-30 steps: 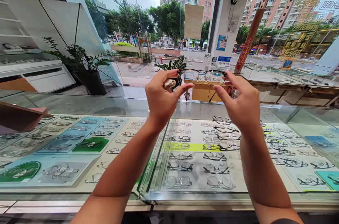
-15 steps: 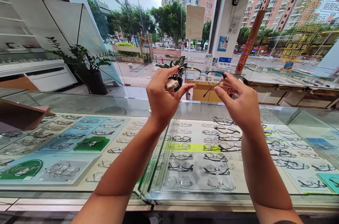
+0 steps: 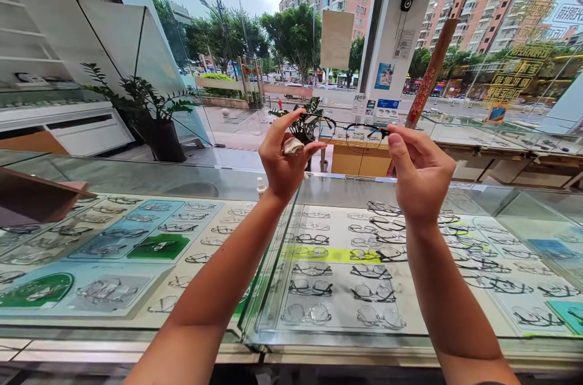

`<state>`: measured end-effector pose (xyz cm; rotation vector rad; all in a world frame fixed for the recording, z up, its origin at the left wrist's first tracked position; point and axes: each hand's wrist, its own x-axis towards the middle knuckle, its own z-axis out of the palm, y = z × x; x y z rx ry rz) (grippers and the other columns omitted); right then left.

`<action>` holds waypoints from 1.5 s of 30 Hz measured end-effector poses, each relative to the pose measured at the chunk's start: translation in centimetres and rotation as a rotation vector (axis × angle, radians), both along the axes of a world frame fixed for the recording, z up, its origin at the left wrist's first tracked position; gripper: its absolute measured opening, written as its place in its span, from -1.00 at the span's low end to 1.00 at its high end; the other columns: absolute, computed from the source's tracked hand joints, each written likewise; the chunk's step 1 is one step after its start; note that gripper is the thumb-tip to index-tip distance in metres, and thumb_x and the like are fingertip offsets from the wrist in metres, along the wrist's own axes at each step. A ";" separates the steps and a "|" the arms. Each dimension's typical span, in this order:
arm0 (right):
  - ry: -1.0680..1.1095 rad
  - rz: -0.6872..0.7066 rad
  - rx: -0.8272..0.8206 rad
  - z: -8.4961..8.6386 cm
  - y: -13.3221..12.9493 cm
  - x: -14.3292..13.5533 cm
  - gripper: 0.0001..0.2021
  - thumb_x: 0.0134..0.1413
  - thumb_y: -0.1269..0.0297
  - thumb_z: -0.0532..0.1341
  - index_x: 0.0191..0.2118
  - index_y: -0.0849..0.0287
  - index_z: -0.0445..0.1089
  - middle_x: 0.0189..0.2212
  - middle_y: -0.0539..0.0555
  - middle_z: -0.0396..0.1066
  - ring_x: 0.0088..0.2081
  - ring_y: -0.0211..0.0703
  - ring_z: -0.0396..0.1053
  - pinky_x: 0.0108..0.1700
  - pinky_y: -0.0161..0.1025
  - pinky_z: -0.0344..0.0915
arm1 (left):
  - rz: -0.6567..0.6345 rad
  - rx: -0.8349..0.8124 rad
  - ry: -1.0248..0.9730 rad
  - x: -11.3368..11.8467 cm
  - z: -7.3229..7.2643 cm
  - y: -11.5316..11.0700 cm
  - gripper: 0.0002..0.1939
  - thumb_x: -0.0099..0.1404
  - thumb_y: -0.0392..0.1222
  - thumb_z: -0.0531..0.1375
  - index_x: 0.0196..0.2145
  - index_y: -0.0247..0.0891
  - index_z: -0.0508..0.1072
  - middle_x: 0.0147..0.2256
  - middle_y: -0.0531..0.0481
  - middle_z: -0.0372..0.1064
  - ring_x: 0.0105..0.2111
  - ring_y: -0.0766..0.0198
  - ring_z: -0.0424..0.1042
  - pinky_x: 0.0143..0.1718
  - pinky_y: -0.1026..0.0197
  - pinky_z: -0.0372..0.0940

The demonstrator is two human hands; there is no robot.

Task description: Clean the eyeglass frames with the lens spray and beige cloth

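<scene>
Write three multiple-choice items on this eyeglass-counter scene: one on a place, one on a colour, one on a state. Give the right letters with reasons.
1. Where is the pair of glasses that the hands hold?
A. lying inside the case
B. raised in the air above the glass display case
C. on the white shelf

2. What colour is the frame of the held glasses?
A. dark
B. bright red
C. yellow

3. What else does the left hand hold?
A. nothing
B. a phone
C. a small pale cloth

Answers: 1 B, the left hand and right hand pinch them by the ends, well clear of the counter top. 2 A, the rims show dark against the street. 3 C, the pale wad sits tucked between thumb and fingers.
</scene>
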<state>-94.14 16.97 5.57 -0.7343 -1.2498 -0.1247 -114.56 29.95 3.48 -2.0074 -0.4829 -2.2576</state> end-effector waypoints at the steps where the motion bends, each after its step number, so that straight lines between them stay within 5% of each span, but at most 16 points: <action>1: 0.006 0.000 -0.009 0.1 -0.1 0.0 -0.77 0.37 0.06 0.36 0.00 -0.02 0.69 -0.04 0.12 0.66 -0.01 -0.01 0.64 0.08 0.05 0.63 | -0.009 -0.008 -0.003 0.0 0.0 0.0 -0.30 0.31 0.32 0.42 0.26 -0.08 0.51 0.18 -0.19 0.56 -0.26 0.22 0.57 -0.32 0.16 0.47; 7: 0.055 -0.015 -0.066 0.3 0.3 0.5 -0.69 0.30 -0.08 0.39 -0.06 0.02 0.68 -0.10 0.12 0.67 -0.08 -0.03 0.64 0.02 -0.02 0.63 | -0.013 -0.026 0.013 0.3 0.2 -1.0 -0.31 0.34 0.29 0.42 0.28 -0.10 0.49 0.19 -0.20 0.54 -0.16 0.17 0.58 -0.26 0.14 0.50; 14: 0.258 0.239 -0.231 -0.1 3.0 3.3 -0.68 0.16 -0.14 0.47 -0.18 -0.02 0.65 -0.15 0.04 0.69 -0.10 -0.09 0.66 -0.05 -0.09 0.64 | 0.159 0.099 0.062 1.2 0.1 -3.7 -0.35 0.36 0.22 0.43 0.27 -0.09 0.48 0.11 -0.14 0.52 0.13 0.03 0.52 0.09 -0.01 0.50; 23: 0.346 0.290 -0.321 -0.1 3.1 3.2 -0.67 0.08 -0.11 0.51 -0.20 0.00 0.62 -0.16 0.03 0.69 -0.13 -0.14 0.65 -0.13 -0.19 0.60 | 0.169 0.037 0.067 1.5 0.2 -4.3 -0.36 0.34 0.24 0.43 0.23 -0.11 0.50 0.08 -0.15 0.54 0.07 0.04 0.55 0.03 0.02 0.52; 29: 0.321 0.196 -0.319 0.1 2.4 2.7 -0.66 0.07 -0.10 0.50 -0.23 0.05 0.61 -0.25 0.03 0.64 -0.21 -0.16 0.60 -0.18 -0.21 0.56 | -0.018 -0.175 0.064 1.1 0.7 -3.2 -0.30 0.28 0.33 0.43 0.21 -0.11 0.53 0.10 -0.19 0.59 -0.06 0.14 0.60 -0.21 0.18 0.50; 37: 0.119 0.142 -0.148 0.2 1.9 1.5 -0.71 0.17 -0.09 0.47 -0.21 0.00 0.60 -0.21 0.04 0.65 -0.14 -0.11 0.59 -0.06 -0.13 0.57 | -0.102 -0.161 0.032 1.1 -0.8 0.4 -0.24 0.30 0.43 0.36 0.28 -0.04 0.47 0.26 -0.26 0.50 -0.37 0.35 0.52 -0.39 0.23 0.40; 45: 0.103 0.154 -0.137 0.0 2.0 1.3 -0.71 0.19 -0.09 0.47 -0.20 0.01 0.59 -0.20 0.05 0.63 -0.11 -0.10 0.60 -0.04 -0.11 0.56 | -0.123 -0.165 0.005 1.6 -1.8 1.4 -0.25 0.28 0.43 0.38 0.25 -0.07 0.50 0.24 -0.27 0.53 -0.21 0.24 0.59 -0.33 0.21 0.44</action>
